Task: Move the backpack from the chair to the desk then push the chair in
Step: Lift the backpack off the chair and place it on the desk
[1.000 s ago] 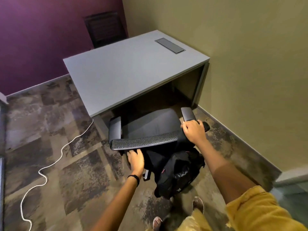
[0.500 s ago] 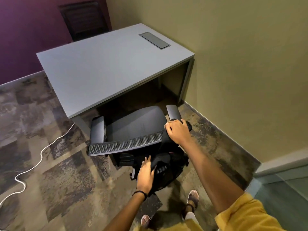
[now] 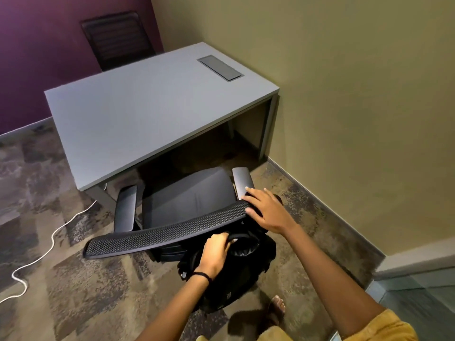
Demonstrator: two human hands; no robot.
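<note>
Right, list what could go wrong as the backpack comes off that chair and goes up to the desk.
1. The backpack hangs behind the chair's mesh backrest; its strap may snag there as the left hand lifts the handle.
2. The right hand only rests flat on the backrest corner, so the chair could swing or shift away.
3. The white cable lies loose on the carpet, a possible trip or snag point near the desk.

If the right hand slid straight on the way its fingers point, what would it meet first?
Probably the chair's right armrest. The right hand lies on the end of the mesh backrest, fingers aimed up-left, and the fingertips already overlap the armrest's near end in the picture. Depth is unclear.
</note>
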